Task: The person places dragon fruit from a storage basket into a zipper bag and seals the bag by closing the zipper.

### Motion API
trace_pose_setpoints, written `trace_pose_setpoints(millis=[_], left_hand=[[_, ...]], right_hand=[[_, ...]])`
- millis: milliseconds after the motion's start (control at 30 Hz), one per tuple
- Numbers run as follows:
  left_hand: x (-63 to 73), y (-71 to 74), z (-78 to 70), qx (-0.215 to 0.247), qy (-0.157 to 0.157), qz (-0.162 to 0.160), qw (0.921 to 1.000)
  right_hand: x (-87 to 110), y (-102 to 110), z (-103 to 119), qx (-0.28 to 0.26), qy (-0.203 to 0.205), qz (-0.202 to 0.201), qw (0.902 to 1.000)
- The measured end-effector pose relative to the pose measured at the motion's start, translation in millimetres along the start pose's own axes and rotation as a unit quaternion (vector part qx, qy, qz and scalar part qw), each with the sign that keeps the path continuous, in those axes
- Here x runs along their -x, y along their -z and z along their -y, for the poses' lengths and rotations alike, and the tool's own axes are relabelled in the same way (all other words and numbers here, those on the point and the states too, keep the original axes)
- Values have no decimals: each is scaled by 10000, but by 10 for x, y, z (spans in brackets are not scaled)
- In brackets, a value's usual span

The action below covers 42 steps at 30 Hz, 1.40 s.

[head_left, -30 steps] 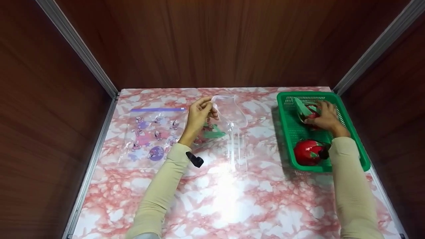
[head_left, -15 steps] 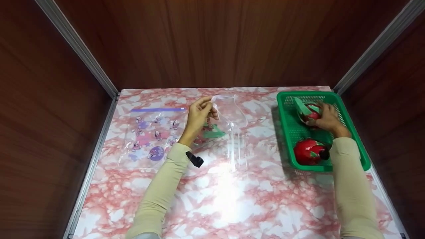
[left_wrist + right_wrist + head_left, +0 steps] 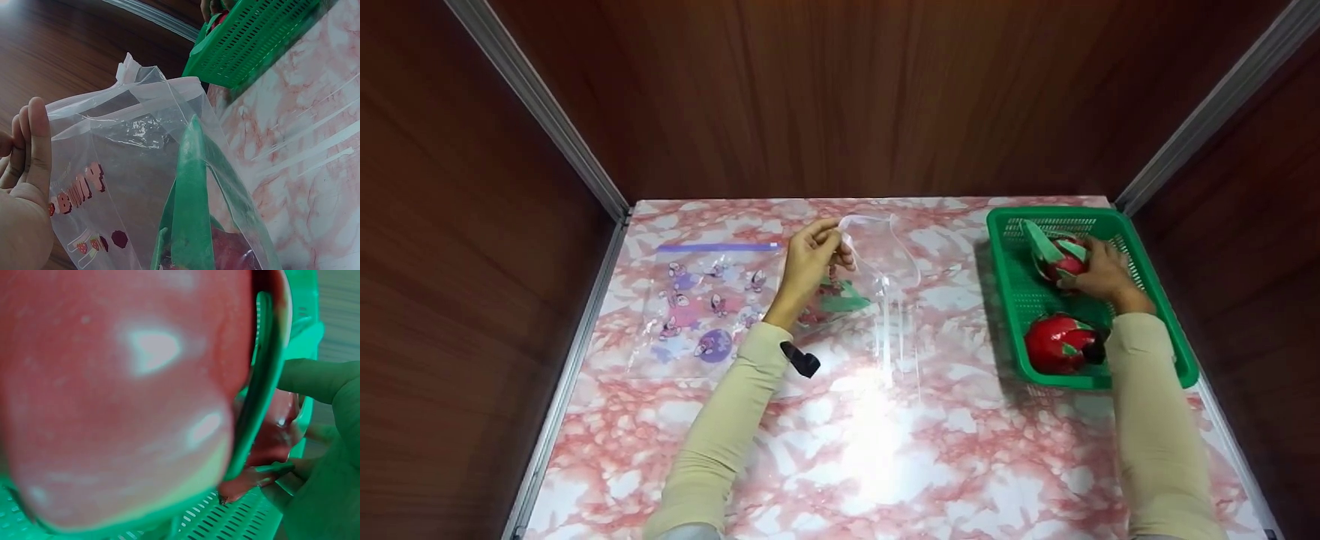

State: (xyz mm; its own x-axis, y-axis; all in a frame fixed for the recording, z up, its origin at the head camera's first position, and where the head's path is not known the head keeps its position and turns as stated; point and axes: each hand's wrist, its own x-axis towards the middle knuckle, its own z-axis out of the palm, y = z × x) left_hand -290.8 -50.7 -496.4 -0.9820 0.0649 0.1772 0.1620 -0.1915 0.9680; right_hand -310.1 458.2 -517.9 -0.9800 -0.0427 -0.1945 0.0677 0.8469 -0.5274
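Observation:
My left hand (image 3: 808,259) pinches the pale rim of a clear zip bag (image 3: 894,244), whose mouth gapes to the right. Inside that bag, a red dragon fruit with long green scales (image 3: 191,197) shows through the plastic in the left wrist view. At the right, my right hand (image 3: 1104,279) reaches into the green basket (image 3: 1003,300) and grips the far dragon fruit (image 3: 1065,264) from its right side, thumb near me and fingers behind. A second dragon fruit (image 3: 1054,345) lies at the basket's near end and fills much of the right wrist view.
Left of my left hand, another clear zip bag with purple prints (image 3: 714,345) and a purple zip strip lies flat on the marbled tabletop (image 3: 825,465). Brown wooden panels (image 3: 840,97) stand behind the table and along both sides, with metal rails at the corners.
My right hand has shifted slightly to the right around the far dragon fruit, which has also turned or moved a little to the right. My left hand and the bag have stayed put.

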Motion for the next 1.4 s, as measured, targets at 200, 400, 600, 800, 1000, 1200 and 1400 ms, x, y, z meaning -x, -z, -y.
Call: trace_pose_setpoints(millis=[200,400,600,800,1000,1200,1400], left_hand=[[-9,-5,7,-24,-23,-4,10000],[-17,-12,9,18,20,-45,10000],[-12,-11,16,-42,32,-59,10000],[-17,-20,22,91,24,-95,9999],[-19,-18,14,189,-42,-48,9998],[-9,5,10,131,-9,12,9999],[-13,0,0,240,66,-29,9997]], right_hand=[[3,-29,-37,10,-138,-159,9998],[-8,-69,-57,-569,-309,-207,9977],[-17,-98,-59,-676,-376,-273,9966],[-6,-117,-82,-562,-475,-351,9967],[8,-100,-118,-570,-727,53,9957],[18,-129,-109,-629,-548,55,9965],[13,-151,-128,-541,-614,-77,9966]])
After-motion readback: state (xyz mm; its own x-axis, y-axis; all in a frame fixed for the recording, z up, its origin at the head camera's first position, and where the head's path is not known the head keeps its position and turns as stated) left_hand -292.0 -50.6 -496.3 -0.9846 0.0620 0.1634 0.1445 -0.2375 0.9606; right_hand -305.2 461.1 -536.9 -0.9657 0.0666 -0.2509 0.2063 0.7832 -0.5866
